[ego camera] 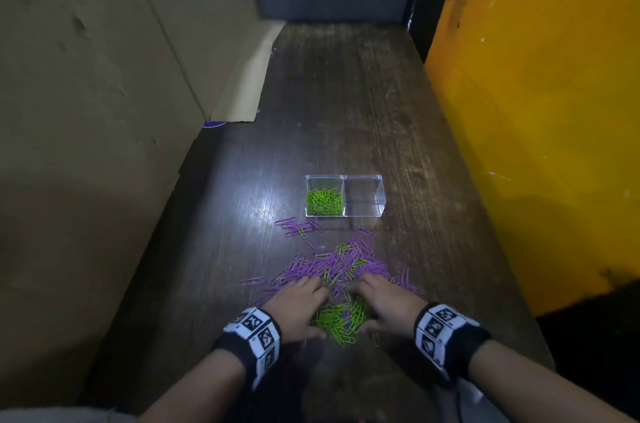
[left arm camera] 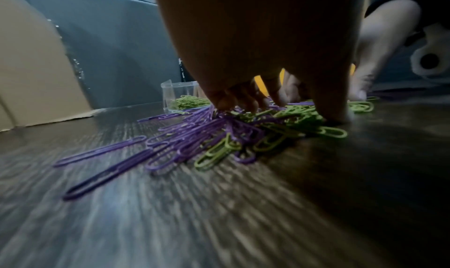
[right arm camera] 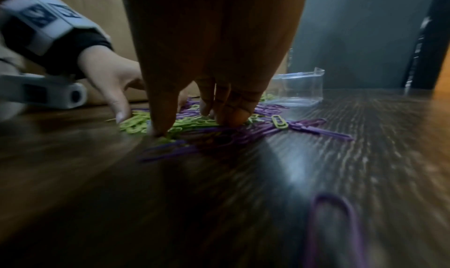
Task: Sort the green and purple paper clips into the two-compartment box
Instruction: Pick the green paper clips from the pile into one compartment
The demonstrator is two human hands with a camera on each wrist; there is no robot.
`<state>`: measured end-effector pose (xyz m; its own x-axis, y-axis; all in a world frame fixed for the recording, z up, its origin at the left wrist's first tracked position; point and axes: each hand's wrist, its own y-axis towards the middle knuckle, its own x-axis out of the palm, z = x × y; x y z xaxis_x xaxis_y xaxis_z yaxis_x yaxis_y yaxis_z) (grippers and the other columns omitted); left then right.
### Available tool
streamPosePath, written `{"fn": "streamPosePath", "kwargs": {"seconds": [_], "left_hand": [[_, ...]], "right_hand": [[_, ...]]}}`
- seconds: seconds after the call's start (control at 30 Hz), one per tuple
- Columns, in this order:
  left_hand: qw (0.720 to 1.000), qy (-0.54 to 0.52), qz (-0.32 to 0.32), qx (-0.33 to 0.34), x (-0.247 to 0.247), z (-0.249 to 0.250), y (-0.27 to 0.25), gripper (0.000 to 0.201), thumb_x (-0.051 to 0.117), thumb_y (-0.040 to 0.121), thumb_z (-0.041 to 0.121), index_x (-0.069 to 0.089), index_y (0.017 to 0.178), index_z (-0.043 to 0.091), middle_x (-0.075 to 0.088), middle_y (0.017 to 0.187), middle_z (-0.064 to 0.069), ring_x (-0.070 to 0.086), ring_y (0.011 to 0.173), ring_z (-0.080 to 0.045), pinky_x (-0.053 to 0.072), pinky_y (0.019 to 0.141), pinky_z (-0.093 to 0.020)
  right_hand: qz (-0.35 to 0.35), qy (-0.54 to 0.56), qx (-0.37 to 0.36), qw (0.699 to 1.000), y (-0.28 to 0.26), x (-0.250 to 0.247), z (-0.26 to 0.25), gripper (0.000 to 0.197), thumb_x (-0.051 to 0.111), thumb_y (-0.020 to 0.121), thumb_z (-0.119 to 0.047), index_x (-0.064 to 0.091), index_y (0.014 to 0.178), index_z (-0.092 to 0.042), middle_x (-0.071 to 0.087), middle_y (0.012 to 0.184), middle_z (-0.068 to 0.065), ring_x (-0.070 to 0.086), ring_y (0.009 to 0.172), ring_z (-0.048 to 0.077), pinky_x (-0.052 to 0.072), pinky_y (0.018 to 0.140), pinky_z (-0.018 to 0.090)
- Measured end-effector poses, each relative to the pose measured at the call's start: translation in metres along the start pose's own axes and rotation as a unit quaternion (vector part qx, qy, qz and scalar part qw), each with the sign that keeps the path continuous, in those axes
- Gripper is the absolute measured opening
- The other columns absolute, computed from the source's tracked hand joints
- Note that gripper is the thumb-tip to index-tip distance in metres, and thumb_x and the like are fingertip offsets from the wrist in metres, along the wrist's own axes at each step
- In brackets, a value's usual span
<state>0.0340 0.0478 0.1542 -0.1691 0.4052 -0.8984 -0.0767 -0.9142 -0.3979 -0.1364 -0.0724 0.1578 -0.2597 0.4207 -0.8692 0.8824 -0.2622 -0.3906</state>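
Down at the near end of the table, I have my left hand and right hand set close together, fingers spread and bent down onto the clips, with a bunch of green paper clips lying between the two palms. From the wrist views, the fingertips of the left press into the pile where purple meets green, and the right hand's fingertips press on it too. I cannot tell whether either hand actually pinches a clip.

Just beyond my fingers spreads the purple paper clips heap, a few green ones mixed in, with loose purple strays to the left, right and far side.

Farther out stands the two-compartment box, clear plastic, upright, near the pile. Its left compartment holds a layer of green clips. I see no clips in its right compartment.

A cardboard wall runs along the left, a yellow panel along the right.
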Motion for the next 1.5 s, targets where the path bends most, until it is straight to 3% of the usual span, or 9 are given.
{"fn": "streamPosePath", "kwargs": {"seconds": [0.17, 0.33, 0.77, 0.9, 1.0, 1.13, 1.33, 1.43, 1.5], "left_hand": [[0.999, 0.017, 0.011, -0.025, 0.004, 0.012, -0.005, 0.073, 0.064, 0.073, 0.055, 0.037, 0.131, 0.019, 0.040, 0.131, -0.004, 0.038, 0.123, -0.023, 0.032, 0.102, -0.038], [0.999, 0.016, 0.019, -0.037, 0.007, 0.021, 0.002, 0.057, 0.053, 0.086, 0.043, 0.035, 0.134, 0.018, 0.039, 0.134, -0.007, 0.037, 0.126, -0.025, 0.031, 0.103, -0.039], [0.999, -0.014, 0.003, -0.049, -0.008, 0.015, 0.026, 0.032, 0.036, 0.092, 0.010, 0.045, 0.121, 0.002, 0.049, 0.126, -0.017, 0.049, 0.117, -0.034, 0.042, 0.092, -0.045], [0.983, -0.162, 0.050, -0.069, -0.011, -0.004, 0.029, 0.037, 0.042, 0.092, 0.011, 0.050, 0.127, 0.009, 0.052, 0.128, -0.014, 0.050, 0.119, -0.028, 0.038, 0.100, -0.033], [0.956, -0.263, 0.083, -0.095, -0.015, -0.013, 0.029, 0.034, 0.040, 0.092, 0.005, 0.052, 0.123, 0.006, 0.051, 0.122, -0.015, 0.052, 0.111, -0.024, 0.037, 0.094, -0.027], [0.867, -0.463, 0.115, -0.144, -0.017, -0.020, 0.037, 0.029, 0.033, 0.092, -0.002, 0.054, 0.087, 0.018, 0.048, 0.081, -0.009, 0.044, 0.059, -0.011, 0.041, 0.059, -0.028], [0.665, -0.721, 0.102, -0.166, -0.028, -0.022, 0.051, 0.036, 0.026, 0.099, 0.017, 0.042, 0.067, 0.015, 0.047, 0.040, 0.005, 0.039, 0.030, -0.004, 0.030, 0.033, -0.013], [0.660, -0.722, 0.105, -0.179, -0.030, -0.023, 0.050, 0.042, 0.033, 0.099, 0.033, 0.040, 0.061, 0.019, 0.036, 0.037, 0.009, 0.029, 0.030, -0.003, 0.024, 0.033, -0.011], [0.705, -0.680, 0.104, -0.172, -0.032, -0.024, 0.045, 0.040, 0.032, 0.101, 0.029, 0.044, 0.064, 0.017, 0.035, 0.037, 0.010, 0.027, 0.030, -0.001, 0.022, 0.034, -0.012]], "right_hand": [[0.004, -0.025, 0.034, 0.999, -0.011, 0.007, -0.004, 0.081, 0.065, 0.074, -0.053, 0.034, 0.136, -0.013, 0.037, 0.133, 0.006, 0.037, 0.124, 0.023, 0.033, 0.106, 0.035], [0.013, 0.007, 0.037, 0.999, -0.005, 0.018, -0.007, 0.084, 0.064, 0.078, -0.046, 0.024, 0.143, -0.012, 0.029, 0.142, 0.007, 0.031, 0.132, 0.024, 0.029, 0.112, 0.035], [-0.038, -0.074, 0.023, 0.996, 0.030, -0.003, -0.006, 0.033, 0.037, 0.093, -0.009, 0.043, 0.125, -0.003, 0.045, 0.128, 0.016, 0.047, 0.119, 0.030, 0.041, 0.093, 0.043], [0.029, 0.022, 0.049, 0.998, 0.031, -0.012, 0.011, 0.024, 0.044, 0.094, -0.021, 0.057, 0.109, -0.008, 0.057, 0.115, 0.012, 0.052, 0.110, 0.026, 0.039, 0.090, 0.035], [0.053, 0.136, 0.077, 0.986, 0.029, -0.023, 0.016, 0.024, 0.047, 0.092, -0.016, 0.045, 0.069, -0.024, 0.052, 0.079, 0.002, 0.049, 0.084, 0.019, 0.032, 0.071, 0.028], [0.057, 0.421, 0.133, 0.896, 0.030, -0.030, 0.015, 0.032, 0.040, 0.091, 0.002, 0.040, 0.065, -0.017, 0.050, 0.061, -0.002, 0.049, 0.051, 0.008, 0.036, 0.049, 0.019], [0.039, 0.666, 0.105, 0.738, 0.029, -0.037, 0.012, 0.029, 0.033, 0.097, -0.008, 0.048, 0.072, -0.010, 0.052, 0.062, 0.003, 0.050, 0.043, 0.009, 0.040, 0.041, 0.018], [0.070, 0.676, 0.126, 0.722, 0.034, -0.038, 0.009, 0.036, 0.037, 0.098, -0.023, 0.044, 0.064, -0.012, 0.048, 0.056, 0.001, 0.045, 0.039, 0.008, 0.035, 0.043, 0.020], [0.078, 0.675, 0.141, 0.720, 0.034, -0.039, 0.009, 0.035, 0.036, 0.099, -0.017, 0.046, 0.066, -0.011, 0.048, 0.058, 0.004, 0.048, 0.038, 0.007, 0.038, 0.045, 0.021]]}}
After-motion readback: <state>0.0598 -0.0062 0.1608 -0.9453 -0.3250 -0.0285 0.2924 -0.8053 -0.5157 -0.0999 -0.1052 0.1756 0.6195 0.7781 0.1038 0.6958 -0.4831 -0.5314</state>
